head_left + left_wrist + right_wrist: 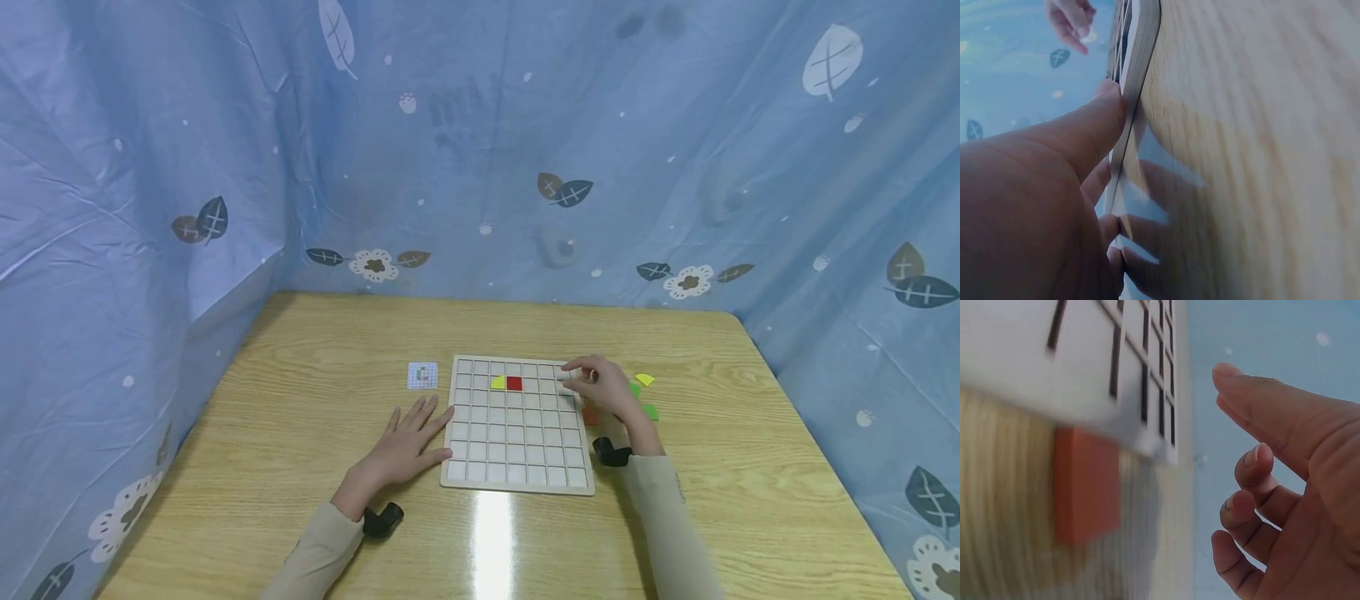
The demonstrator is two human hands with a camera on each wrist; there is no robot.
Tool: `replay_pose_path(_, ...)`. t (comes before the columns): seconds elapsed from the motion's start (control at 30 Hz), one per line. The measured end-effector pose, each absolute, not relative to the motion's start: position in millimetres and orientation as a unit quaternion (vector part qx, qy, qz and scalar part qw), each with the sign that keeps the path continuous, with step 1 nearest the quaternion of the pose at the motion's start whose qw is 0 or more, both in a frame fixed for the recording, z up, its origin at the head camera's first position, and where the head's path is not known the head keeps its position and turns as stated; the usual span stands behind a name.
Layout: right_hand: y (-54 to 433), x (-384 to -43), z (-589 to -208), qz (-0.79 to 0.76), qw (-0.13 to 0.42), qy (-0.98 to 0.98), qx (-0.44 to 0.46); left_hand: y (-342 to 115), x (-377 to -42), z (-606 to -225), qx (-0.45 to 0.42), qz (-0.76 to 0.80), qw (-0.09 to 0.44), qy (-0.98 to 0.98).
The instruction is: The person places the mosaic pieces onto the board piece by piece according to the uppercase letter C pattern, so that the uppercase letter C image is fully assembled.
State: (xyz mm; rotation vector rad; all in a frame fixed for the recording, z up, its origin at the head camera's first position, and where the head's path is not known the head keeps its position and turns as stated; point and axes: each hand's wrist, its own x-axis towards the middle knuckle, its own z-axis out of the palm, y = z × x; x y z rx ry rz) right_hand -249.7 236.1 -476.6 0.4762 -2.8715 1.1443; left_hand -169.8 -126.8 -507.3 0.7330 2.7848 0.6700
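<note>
A pale gridded board (514, 433) lies on the table, with a yellow quarter-round tile (498, 382) and a red square tile (513, 383) side by side in its second row. My left hand (408, 446) is spread flat at the board's left edge; thumb and fingertips touch the rim in the left wrist view. Above the board's upper right corner hovers my right hand (606, 387), thumb and index finger apart in the head view, the other fingers loosely bent. Nothing shows between them. An orange-red block (1088, 484) sits beside the board, below the right hand.
Left of the board lies a small printed grid card (422, 375). Beyond the right hand are a yellow piece (644, 379) and green pieces (651, 412), partly covered by the wrist. A blue patterned curtain (480, 150) encloses the wooden table (315, 358).
</note>
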Motion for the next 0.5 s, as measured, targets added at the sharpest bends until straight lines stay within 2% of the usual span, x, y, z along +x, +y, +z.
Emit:
replay_pose_path(0.13,250.5,-246.0,-478.9,0.364,0.024,-0.919,0.150,-127.1,-170.2,-508.0,0.248,0.221,0.093,0.939)
replay_pose_path(0.5,287.9,-234.5,-483.0,0.375,0.010,-0.921,0.105,-127.1,-170.4,-508.1,0.248,0.220,0.095,0.939)
